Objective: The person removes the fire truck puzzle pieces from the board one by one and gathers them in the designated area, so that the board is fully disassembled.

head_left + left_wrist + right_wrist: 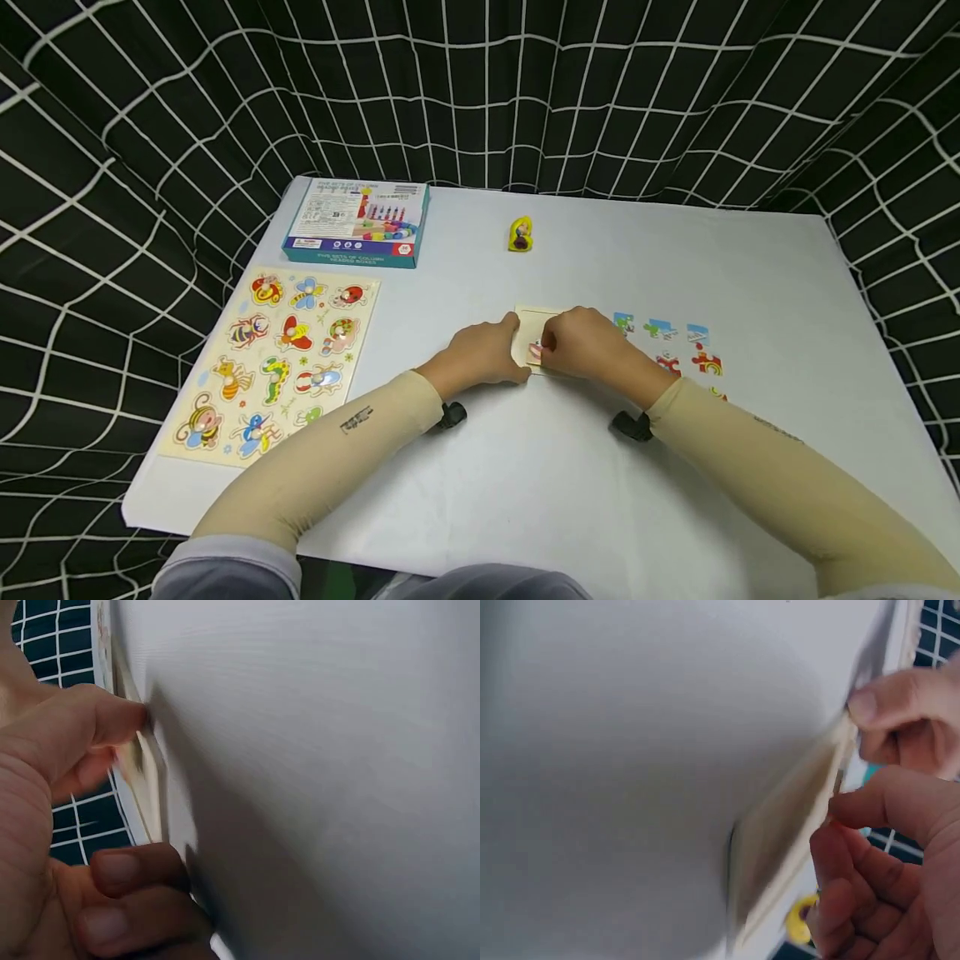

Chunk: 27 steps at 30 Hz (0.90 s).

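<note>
A small pale wooden puzzle tray (pixel 528 321) with a raised rim lies on the white table in front of the person. The left hand (pixel 483 350) grips its left side, thumb at the near corner and index finger at the far one; its thumb (pixel 120 720) shows at the tray edge in the left wrist view. Over the tray, the right hand (pixel 588 342) pinches a small pinkish puzzle piece (pixel 535 352) at the near left corner, mostly covered by the fingertips. In the right wrist view the tray (pixel 780 840) appears side-on beneath the fingers.
Several loose jigsaw pieces (pixel 707 361) lie right of the tray, partly behind the right arm. A yellow figure piece (pixel 521 234) sits farther back. At left are an insect peg board (pixel 251 375) and a teal-edged toy box (pixel 356 223). Black netted curtain (pixel 480 92) surrounds the table.
</note>
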Each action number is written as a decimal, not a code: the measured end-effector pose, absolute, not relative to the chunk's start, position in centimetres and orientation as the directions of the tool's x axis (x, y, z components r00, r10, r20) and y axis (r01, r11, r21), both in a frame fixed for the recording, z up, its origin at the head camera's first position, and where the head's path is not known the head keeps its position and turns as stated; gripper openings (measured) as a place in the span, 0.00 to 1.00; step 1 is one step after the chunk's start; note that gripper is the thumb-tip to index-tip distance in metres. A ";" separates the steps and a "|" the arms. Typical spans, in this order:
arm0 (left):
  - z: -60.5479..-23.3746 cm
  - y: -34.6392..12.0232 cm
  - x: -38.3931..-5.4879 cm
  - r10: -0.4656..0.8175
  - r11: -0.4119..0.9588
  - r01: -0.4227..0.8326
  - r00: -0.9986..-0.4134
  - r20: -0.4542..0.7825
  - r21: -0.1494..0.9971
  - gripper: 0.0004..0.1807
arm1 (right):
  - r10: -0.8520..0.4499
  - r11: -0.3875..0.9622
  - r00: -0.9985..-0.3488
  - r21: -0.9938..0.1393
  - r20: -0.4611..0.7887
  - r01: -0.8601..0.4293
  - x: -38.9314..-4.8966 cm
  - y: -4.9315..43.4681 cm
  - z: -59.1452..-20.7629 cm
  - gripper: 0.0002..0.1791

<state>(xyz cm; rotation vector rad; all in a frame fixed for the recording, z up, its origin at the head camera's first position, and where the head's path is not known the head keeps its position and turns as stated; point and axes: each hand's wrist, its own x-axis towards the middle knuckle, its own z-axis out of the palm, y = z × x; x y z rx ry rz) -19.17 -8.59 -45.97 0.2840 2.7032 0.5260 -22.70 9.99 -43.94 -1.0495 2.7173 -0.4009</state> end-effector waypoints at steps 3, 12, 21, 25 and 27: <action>-45.9 -8.7 -19.1 0.268 0.907 0.124 -0.906 -0.327 0.401 0.40 | -0.631 0.755 -0.765 -0.327 -0.129 -0.568 -22.4 11.9 -43.3 0.07; -45.7 -9.5 -19.2 0.273 0.895 0.108 -0.900 -0.340 0.433 0.39 | -0.602 0.766 -0.774 -0.415 -0.197 -0.490 -20.0 19.2 -43.9 0.05; -46.0 -10.3 -19.2 0.249 0.904 0.078 -0.895 -0.370 0.420 0.43 | -0.602 0.746 -0.780 -0.471 -0.173 -0.471 -18.8 21.1 -45.6 0.06; -46.1 -10.2 -19.2 0.251 0.900 0.078 -0.897 -0.364 0.428 0.43 | -0.593 0.752 -0.783 -0.475 -0.186 -0.456 -19.0 21.2 -45.5 0.04; -46.2 -10.2 -19.2 0.253 0.898 0.079 -0.897 -0.362 0.432 0.43 | -0.595 0.751 -0.780 -0.480 -0.192 -0.454 -19.2 21.2 -45.5 0.04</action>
